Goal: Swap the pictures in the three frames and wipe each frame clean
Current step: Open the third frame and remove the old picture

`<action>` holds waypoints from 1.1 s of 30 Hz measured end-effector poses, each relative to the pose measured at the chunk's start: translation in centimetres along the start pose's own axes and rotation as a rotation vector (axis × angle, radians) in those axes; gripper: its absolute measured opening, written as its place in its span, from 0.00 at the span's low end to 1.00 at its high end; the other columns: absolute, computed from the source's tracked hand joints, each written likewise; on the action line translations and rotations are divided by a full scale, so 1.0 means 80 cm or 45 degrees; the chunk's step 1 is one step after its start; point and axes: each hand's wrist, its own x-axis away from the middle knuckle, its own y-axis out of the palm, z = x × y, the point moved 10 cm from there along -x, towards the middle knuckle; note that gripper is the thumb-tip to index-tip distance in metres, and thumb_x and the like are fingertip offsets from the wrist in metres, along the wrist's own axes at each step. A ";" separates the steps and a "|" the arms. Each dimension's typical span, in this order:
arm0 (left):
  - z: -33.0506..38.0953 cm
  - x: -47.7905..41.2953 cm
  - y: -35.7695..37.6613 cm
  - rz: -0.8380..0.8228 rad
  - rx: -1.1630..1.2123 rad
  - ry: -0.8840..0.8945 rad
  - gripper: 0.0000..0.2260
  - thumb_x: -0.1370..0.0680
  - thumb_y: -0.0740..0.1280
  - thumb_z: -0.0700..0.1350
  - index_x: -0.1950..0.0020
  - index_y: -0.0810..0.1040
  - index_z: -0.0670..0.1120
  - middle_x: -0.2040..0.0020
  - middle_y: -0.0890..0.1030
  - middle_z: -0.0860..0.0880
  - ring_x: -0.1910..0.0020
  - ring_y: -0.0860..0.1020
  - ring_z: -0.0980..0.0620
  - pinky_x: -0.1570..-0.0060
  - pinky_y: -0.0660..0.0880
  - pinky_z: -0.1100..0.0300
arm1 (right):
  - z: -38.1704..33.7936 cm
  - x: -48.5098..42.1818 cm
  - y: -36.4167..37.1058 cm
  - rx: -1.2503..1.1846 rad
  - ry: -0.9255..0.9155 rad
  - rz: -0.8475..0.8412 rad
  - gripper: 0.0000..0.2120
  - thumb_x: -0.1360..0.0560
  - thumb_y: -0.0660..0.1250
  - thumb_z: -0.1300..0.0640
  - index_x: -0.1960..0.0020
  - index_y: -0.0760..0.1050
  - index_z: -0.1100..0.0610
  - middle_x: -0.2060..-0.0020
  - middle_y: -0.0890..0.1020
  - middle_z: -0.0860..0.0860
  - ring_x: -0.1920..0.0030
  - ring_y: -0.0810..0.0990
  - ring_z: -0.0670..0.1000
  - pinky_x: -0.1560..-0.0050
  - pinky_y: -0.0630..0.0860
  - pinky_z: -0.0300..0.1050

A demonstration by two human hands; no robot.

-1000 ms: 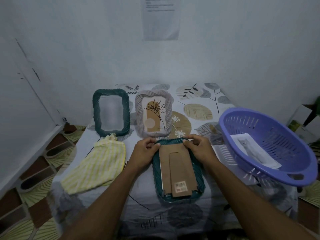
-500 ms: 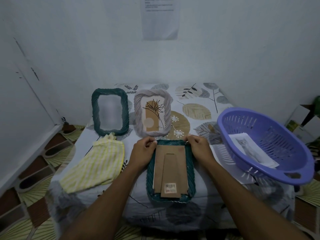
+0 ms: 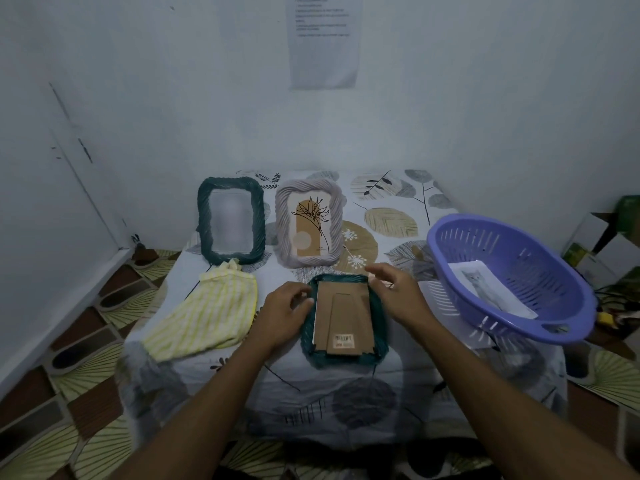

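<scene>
Both hands have left the top corners of the face-down teal frame at lower center: left hand curled w/ fingertips at its left edge, right hand loosely spread just above its upper-right corner, striped cloth to the left, purple basket w/ a photo at right.

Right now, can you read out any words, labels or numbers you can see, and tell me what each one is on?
Nothing can be read word for word.
Paper sheet on the wall: several printed lines, too small and blurred to read.
Sticker on the cardboard back of the face-down teal frame: a barcode, digits too small to read.
Print in the grey frame: a tiny mark, illegible.
</scene>
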 end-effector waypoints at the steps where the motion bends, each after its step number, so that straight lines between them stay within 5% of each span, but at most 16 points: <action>1: 0.003 0.011 0.002 -0.030 -0.018 0.032 0.17 0.24 0.64 0.53 0.41 0.79 0.44 0.42 0.79 0.47 0.45 0.75 0.55 0.41 0.73 0.58 | 0.001 0.011 0.000 0.107 -0.029 0.009 0.12 0.22 0.64 0.59 0.40 0.79 0.55 0.42 0.80 0.50 0.42 0.76 0.48 0.41 0.71 0.42; 5: 0.000 0.041 0.018 -0.160 -0.123 0.027 0.23 0.25 0.61 0.58 0.35 0.77 0.46 0.28 0.70 0.46 0.31 0.69 0.51 0.33 0.65 0.58 | 0.007 0.057 0.014 0.431 -0.131 -0.051 0.10 0.24 0.66 0.57 0.44 0.81 0.56 0.46 0.81 0.52 0.45 0.77 0.52 0.46 0.72 0.41; 8: 0.001 0.047 0.033 -0.279 -0.208 0.020 0.21 0.18 0.58 0.54 0.28 0.69 0.46 0.23 0.60 0.45 0.24 0.59 0.49 0.27 0.54 0.54 | 0.003 0.062 0.018 0.370 -0.122 -0.059 0.12 0.22 0.65 0.59 0.42 0.81 0.57 0.43 0.81 0.53 0.43 0.78 0.53 0.44 0.71 0.40; 11: 0.006 0.034 0.035 -0.364 -0.169 0.035 0.22 0.17 0.52 0.53 0.25 0.64 0.46 0.23 0.60 0.44 0.23 0.53 0.52 0.26 0.44 0.53 | 0.005 0.041 0.015 0.264 -0.030 -0.094 0.13 0.22 0.63 0.59 0.38 0.78 0.55 0.40 0.81 0.53 0.43 0.78 0.51 0.47 0.73 0.40; 17: -0.012 0.033 0.033 -0.330 -0.291 -0.057 0.29 0.21 0.56 0.61 0.24 0.60 0.48 0.23 0.61 0.46 0.23 0.55 0.50 0.25 0.44 0.50 | 0.011 0.040 0.008 0.373 -0.054 -0.174 0.19 0.25 0.68 0.56 0.34 0.75 0.55 0.37 0.78 0.53 0.38 0.76 0.53 0.37 0.73 0.48; 23: -0.015 0.034 0.031 -0.233 -0.345 -0.064 0.36 0.28 0.54 0.66 0.25 0.63 0.48 0.25 0.65 0.47 0.24 0.58 0.50 0.26 0.51 0.51 | 0.026 0.055 -0.004 0.376 -0.054 -0.116 0.20 0.27 0.72 0.55 0.37 0.76 0.53 0.43 0.79 0.55 0.47 0.75 0.49 0.48 0.68 0.40; 33: -0.009 0.036 0.029 -0.170 -0.433 -0.015 0.43 0.33 0.48 0.72 0.25 0.63 0.49 0.25 0.65 0.48 0.25 0.60 0.52 0.26 0.54 0.52 | 0.022 0.063 -0.011 0.409 -0.129 -0.012 0.18 0.28 0.73 0.52 0.39 0.78 0.50 0.55 0.76 0.48 0.52 0.76 0.49 0.54 0.68 0.41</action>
